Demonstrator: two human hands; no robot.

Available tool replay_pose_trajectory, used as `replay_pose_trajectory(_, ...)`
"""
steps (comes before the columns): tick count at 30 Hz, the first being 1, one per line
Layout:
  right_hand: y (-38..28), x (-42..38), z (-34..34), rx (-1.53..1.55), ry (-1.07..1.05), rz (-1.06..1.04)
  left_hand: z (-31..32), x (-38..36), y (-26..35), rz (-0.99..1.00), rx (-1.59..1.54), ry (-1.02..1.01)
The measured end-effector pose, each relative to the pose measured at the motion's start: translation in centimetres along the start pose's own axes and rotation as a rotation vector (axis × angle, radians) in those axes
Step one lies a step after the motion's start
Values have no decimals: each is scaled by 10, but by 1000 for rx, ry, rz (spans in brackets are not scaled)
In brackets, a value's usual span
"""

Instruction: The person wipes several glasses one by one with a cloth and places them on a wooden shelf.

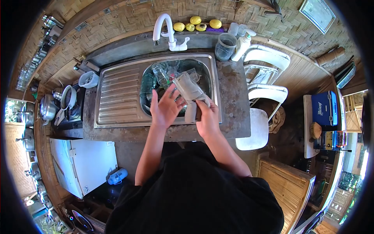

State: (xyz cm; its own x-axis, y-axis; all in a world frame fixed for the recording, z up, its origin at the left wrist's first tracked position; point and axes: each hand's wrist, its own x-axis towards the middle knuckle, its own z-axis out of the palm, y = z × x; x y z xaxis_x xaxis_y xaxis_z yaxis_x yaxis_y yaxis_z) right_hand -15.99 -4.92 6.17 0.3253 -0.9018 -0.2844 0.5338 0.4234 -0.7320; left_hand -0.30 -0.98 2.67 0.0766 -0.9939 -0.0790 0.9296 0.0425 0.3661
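My right hand (pixel 207 117) grips a grey-beige, soft-looking piece (pixel 187 86), with one flap hanging down by my fingers; I cannot tell whether it is a glove or a folded cloth. Just left of it, my left hand (pixel 165 108) is held palm up with its fingers spread. Both hands are over the front edge of the steel sink (pixel 213 74). Clear glasses (pixel 160 72) and other glassware are heaped in the basin, partly hidden behind my hands and the grey-beige piece.
A ribbed drainboard (pixel 119 95) adjoins the basin on the left. The white faucet (pixel 164 29) rises behind. A dark plastic container (pixel 226 46) and a pump bottle (pixel 242 46) stand back right. White chairs (pixel 268 91) are right of the counter (pixel 233 101); yellow fruits (pixel 195 20) line the ledge.
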Motion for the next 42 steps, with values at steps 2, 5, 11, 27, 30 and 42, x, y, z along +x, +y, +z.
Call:
replay_pose_trajectory(2,11,2,-3,-415,-15,-238,11,10,10,46,266,56)
replay_pose_trajectory(5,17,-1,0,-877,-144,-637,29,19,8,66,370,181)
replay_pose_trajectory(11,40,-5,-4,-311,-98,-81,28,27,1,56,382,296)
replay_pose_trajectory(27,-21,29,-32,71,110,109,-56,33,69,436,32,630)
replay_pose_trajectory(30,-13,46,-42,-394,18,-134,-29,34,45,259,167,676)
replay_pose_trajectory(42,-1,58,2,-965,-739,-457,-22,52,5,-61,230,405)
